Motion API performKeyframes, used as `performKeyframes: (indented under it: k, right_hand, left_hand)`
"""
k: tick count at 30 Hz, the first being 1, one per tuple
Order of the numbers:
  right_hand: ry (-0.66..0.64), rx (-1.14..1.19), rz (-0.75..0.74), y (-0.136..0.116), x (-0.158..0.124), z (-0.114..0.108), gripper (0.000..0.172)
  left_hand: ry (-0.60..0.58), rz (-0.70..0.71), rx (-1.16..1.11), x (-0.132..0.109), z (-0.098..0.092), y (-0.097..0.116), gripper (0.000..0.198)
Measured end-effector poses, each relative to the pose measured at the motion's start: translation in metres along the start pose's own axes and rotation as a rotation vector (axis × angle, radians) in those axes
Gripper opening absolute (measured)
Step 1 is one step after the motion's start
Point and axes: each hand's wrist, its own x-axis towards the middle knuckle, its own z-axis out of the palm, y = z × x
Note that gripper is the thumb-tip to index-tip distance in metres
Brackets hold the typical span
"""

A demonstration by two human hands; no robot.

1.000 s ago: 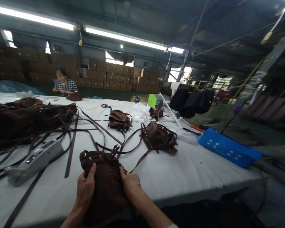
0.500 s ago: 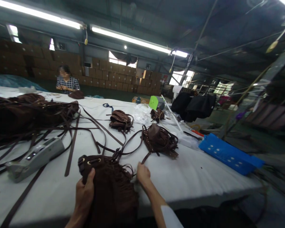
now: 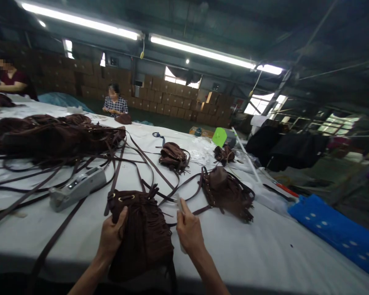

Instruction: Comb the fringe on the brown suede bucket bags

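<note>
A dark brown drawstring bag [image 3: 141,237] with fringe and gold eyelets hangs at the front edge of the table. My left hand [image 3: 112,235] is closed on its left side, thumb on the front face. Just right of the fringe, my right hand [image 3: 190,229] is wrapped around a slim pale tool [image 3: 178,203]; its tip shows above the fingers, and its exact kind is unclear. A brown strap runs behind that hand towards a second fringed bag [image 3: 226,190] lying on the table. Farther back lies a smaller brown bag [image 3: 174,156].
A grey tape dispenser [image 3: 78,188] stands at left among loose straps, before a heap of brown bags [image 3: 55,137]. A blue plastic sheet [image 3: 335,233] edges the table at right. Two people [image 3: 115,100] work across the table [image 3: 249,254].
The view has swung left, bringing a second person into sight. My right hand has turned upright beside the fringe, and the pale tool now shows in it. My left hand still grips the bag.
</note>
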Motion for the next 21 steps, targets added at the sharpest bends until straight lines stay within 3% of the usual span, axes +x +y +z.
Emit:
performKeyframes:
  k: [3,5,9,11,13,15,18,21]
  right_hand:
    - [-0.104,0.002,-0.216,-0.032,-0.009,0.012,0.054]
    - [-0.221,-0.165,-0.194,-0.024,-0.014,0.024,0.064]
    - [-0.35,-0.422,0.156,0.052,-0.022,0.031,0.063]
    - [-0.292,-0.345,0.274,0.088,-0.025,0.024,0.055]
    - [-0.218,-0.213,0.341,0.101,-0.025,0.015,0.05]
    - [-0.167,0.014,0.354,0.086,-0.02,0.01,0.049]
    - [-0.136,0.378,0.248,0.032,-0.009,0.009,0.05]
    - [-0.137,0.412,0.012,-0.015,-0.004,0.017,0.04]
  left_hand:
    - [-0.05,0.104,0.177,-0.009,0.01,0.014,0.045]
    - [-0.033,0.127,0.229,-0.01,0.01,0.022,0.046]
    - [0.134,0.06,0.199,-0.001,-0.004,0.023,0.05]
    - [0.133,0.009,0.179,0.002,-0.01,0.019,0.052]
    - [0.096,-0.014,0.173,0.0,-0.007,0.016,0.052]
    - [0.072,-0.001,0.182,-0.007,0.003,0.017,0.051]
    - [0.034,0.072,0.219,-0.02,0.023,0.021,0.048]
    - [-0.018,0.141,0.248,-0.03,0.034,0.024,0.045]
